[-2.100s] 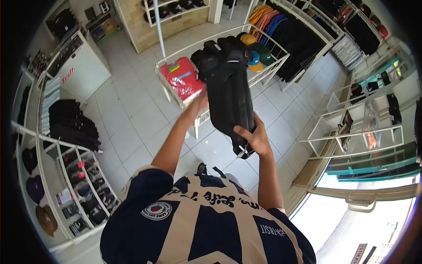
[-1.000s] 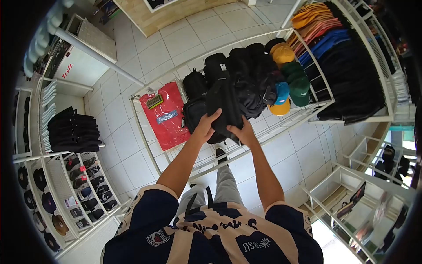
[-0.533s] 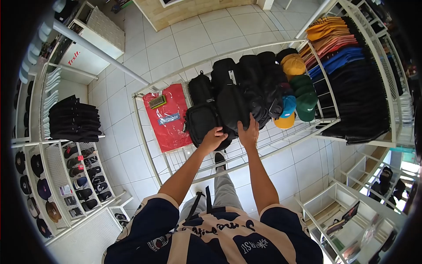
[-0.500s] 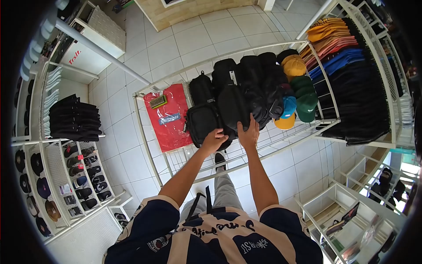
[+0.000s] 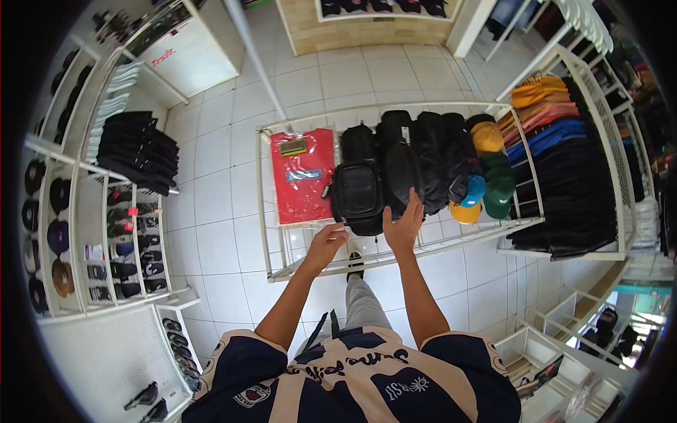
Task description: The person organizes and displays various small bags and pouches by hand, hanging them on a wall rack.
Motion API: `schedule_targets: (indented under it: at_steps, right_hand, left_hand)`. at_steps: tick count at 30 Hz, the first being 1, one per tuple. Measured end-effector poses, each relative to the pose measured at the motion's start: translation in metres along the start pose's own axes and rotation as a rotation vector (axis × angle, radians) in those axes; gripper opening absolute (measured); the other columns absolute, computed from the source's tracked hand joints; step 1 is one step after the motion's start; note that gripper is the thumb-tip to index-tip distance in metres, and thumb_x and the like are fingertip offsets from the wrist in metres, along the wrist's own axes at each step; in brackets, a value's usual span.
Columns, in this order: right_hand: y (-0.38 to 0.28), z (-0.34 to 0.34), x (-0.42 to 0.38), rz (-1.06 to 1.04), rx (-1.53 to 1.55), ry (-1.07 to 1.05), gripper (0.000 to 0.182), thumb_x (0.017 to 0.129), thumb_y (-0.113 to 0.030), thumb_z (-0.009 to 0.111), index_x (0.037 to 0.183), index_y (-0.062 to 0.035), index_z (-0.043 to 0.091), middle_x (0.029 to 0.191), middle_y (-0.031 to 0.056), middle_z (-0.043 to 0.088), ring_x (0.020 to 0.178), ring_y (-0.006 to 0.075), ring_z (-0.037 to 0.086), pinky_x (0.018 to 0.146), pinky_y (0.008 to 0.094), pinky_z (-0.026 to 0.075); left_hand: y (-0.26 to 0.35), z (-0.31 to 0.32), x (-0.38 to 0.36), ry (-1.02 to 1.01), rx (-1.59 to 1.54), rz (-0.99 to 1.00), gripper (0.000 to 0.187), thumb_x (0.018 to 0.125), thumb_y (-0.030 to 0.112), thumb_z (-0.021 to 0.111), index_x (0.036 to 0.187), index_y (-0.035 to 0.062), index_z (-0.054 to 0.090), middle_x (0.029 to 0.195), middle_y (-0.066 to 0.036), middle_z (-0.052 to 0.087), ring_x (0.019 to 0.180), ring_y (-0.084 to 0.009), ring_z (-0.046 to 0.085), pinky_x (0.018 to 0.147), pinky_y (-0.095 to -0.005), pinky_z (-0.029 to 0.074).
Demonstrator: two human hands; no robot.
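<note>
My left hand (image 5: 327, 245) is just below the left edge of a black bag (image 5: 357, 192), its fingers bent and pointing right, apart from each other. My right hand (image 5: 405, 224) lies at the lower end of a smooth black bag (image 5: 404, 169), with fingers stretched out; whether it touches the bag is hard to tell. A red packaged shirt (image 5: 304, 190) with a small green-edged item (image 5: 293, 146) on it lies left of the bags. Yellow, blue and green caps (image 5: 499, 197) sit to the right of the black ones.
A white wire rack (image 5: 338, 266) holds these goods. Folded shirts (image 5: 557, 162) are stacked to the right. Shelves with caps (image 5: 59, 236) and sandals (image 5: 151, 264) stand at the left. A white display case (image 5: 190, 53) is at the upper left.
The view has shifted, so the rack appears more level. My left hand has drawn back from the black bag towards me. The fingers of my right hand are now more stretched out.
</note>
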State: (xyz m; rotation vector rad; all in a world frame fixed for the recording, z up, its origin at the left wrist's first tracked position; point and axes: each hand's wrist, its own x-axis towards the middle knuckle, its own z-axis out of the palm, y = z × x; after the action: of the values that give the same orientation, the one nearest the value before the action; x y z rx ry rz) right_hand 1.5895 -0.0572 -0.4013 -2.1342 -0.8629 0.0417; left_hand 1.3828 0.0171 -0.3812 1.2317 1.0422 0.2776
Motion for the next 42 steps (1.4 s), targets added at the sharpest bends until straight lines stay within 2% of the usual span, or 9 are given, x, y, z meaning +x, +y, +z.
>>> schedule_targets:
  at_steps: [8,11,12,14,21,26,28,33,42]
  right_hand:
    - [-0.113,0.008,-0.132,-0.288,0.356,-0.345,0.066,0.082,-0.010,0.071,0.142,-0.0022,0.045,0.134,0.0233,0.050,0.127,0.0402,0.047,0.107,0.0436,0.040]
    - [-0.167,0.009,-0.207,-0.437,0.410,-0.497,0.056,0.082,-0.010,0.073,0.135,-0.0073,0.054,0.128,0.0169,0.055,0.107,0.0309,0.063,0.085,0.0408,0.053]
    - [-0.188,0.001,-0.238,-0.507,0.433,-0.571,0.056,0.082,-0.010,0.073,0.135,-0.0073,0.054,0.128,0.0169,0.055,0.107,0.0309,0.063,0.085,0.0408,0.053]
    - [-0.231,-0.013,-0.298,-0.331,0.555,-0.840,0.052,0.083,-0.011,0.072,0.133,-0.0071,0.056,0.125,0.0164,0.056,0.108,0.0306,0.062,0.087,0.0411,0.052]
    - [-0.340,-0.017,-0.492,-0.774,0.690,-1.432,0.043,0.089,-0.009,0.069,0.130,-0.0073,0.058,0.128,0.0130,0.056,0.102,0.0233,0.065,0.080,0.0342,0.055]
    - [-0.387,-0.026,-0.556,-0.965,0.647,-1.664,0.037,0.092,-0.008,0.067,0.128,-0.0036,0.059,0.130,0.0122,0.058,0.101,0.0193,0.066,0.080,0.0305,0.056]
    - [-0.397,-0.016,-0.584,-0.994,0.677,-1.745,0.039,0.091,-0.011,0.068,0.129,-0.0061,0.060,0.126,0.0115,0.059,0.097,0.0195,0.067,0.079,0.0315,0.056]
    - [-0.426,0.015,-0.648,-1.047,0.609,-1.907,0.036,0.092,-0.013,0.068,0.126,-0.0054,0.062,0.122,0.0112,0.061,0.093,0.0181,0.067,0.077,0.0311,0.056]
    - [-0.535,0.106,-0.743,-0.967,0.589,-2.118,0.033,0.092,-0.012,0.068,0.124,-0.0041,0.064,0.115,0.0108,0.065,0.088,0.0145,0.064,0.076,0.0278,0.054]
  left_hand:
    - [-0.036,-0.079,-0.174,0.272,-0.191,0.143,0.051,0.095,0.029,0.068,0.138,0.0025,0.055,0.120,-0.013,0.067,0.107,-0.0176,0.062,0.096,-0.0315,0.047]
    - [-0.077,-0.110,-0.273,0.426,-0.221,0.156,0.050,0.096,0.026,0.067,0.139,0.0032,0.054,0.123,-0.012,0.066,0.111,-0.0176,0.062,0.095,-0.0322,0.048]
    - [-0.090,-0.115,-0.313,0.494,-0.226,0.126,0.050,0.096,0.025,0.065,0.140,0.0042,0.053,0.125,-0.009,0.065,0.111,-0.0167,0.062,0.094,-0.0319,0.048]
    - [-0.129,-0.124,-0.385,0.683,-0.307,0.138,0.049,0.096,0.025,0.065,0.139,0.0036,0.054,0.123,-0.010,0.066,0.110,-0.0168,0.062,0.093,-0.0321,0.048]
    - [-0.221,-0.139,-0.609,1.387,-0.458,0.162,0.047,0.095,0.029,0.065,0.132,0.0004,0.059,0.112,-0.014,0.070,0.103,-0.0199,0.065,0.088,-0.0344,0.050]
    - [-0.252,-0.133,-0.668,1.688,-0.667,0.253,0.049,0.095,0.031,0.066,0.132,-0.0001,0.059,0.113,-0.016,0.069,0.104,-0.0215,0.065,0.089,-0.0355,0.050]
    - [-0.270,-0.130,-0.681,1.717,-0.739,0.247,0.051,0.098,0.034,0.063,0.136,0.0002,0.055,0.126,-0.019,0.065,0.115,-0.0265,0.064,0.097,-0.0394,0.049]
    - [-0.307,-0.144,-0.688,1.797,-0.912,0.271,0.049,0.096,0.033,0.065,0.133,0.0004,0.057,0.118,-0.018,0.067,0.110,-0.0255,0.065,0.095,-0.0398,0.049]
    - [-0.321,-0.268,-0.740,1.872,-0.879,0.121,0.050,0.099,0.036,0.063,0.136,0.0017,0.055,0.124,-0.017,0.065,0.113,-0.0246,0.064,0.099,-0.0383,0.049]
